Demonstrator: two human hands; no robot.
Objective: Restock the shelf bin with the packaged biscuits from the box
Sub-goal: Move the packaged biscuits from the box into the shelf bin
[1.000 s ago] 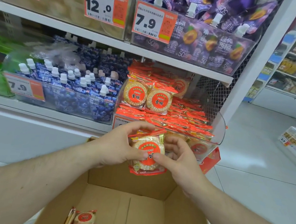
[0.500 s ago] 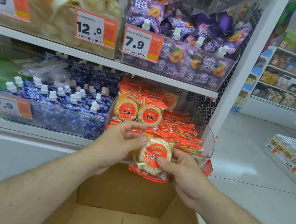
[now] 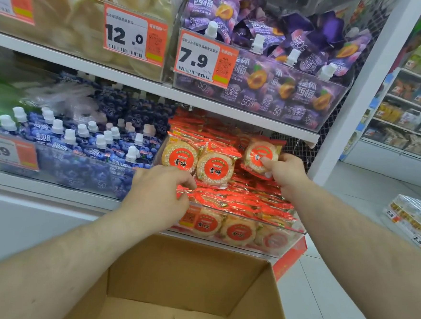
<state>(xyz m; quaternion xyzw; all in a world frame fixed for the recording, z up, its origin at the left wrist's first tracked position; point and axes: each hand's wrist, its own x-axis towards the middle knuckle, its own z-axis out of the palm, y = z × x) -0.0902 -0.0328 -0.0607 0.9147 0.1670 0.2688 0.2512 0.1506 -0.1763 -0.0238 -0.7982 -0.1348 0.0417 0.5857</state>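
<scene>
My right hand [image 3: 286, 176] pinches a biscuit pack [image 3: 256, 151], a round puffed biscuit in a red wrapper, and holds it upright over the right side of the clear shelf bin [image 3: 296, 231]. Two more packs [image 3: 215, 169] stand upright on the left of the bin, above several lying flat. At the bin's front left corner, the thumb and curled fingers of my left hand [image 3: 157, 195] pinch the red edge of a wrapper [image 3: 183, 190]. The open cardboard box [image 3: 191, 277] sits right below the bin; its visible floor is bare.
Blue spouted jelly pouches [image 3: 80, 147] fill the bin to the left. Purple pouches [image 3: 273, 71] sit on the shelf above, behind 12.0 and 7.9 price tags. A white shelf post [image 3: 353, 99] stands at the right, with the tiled aisle floor and more shelves beyond.
Both hands rose from above the box to the bin. My right hand carried one pack up and right into the bin, while my left hand moved to the bin's front left corner.
</scene>
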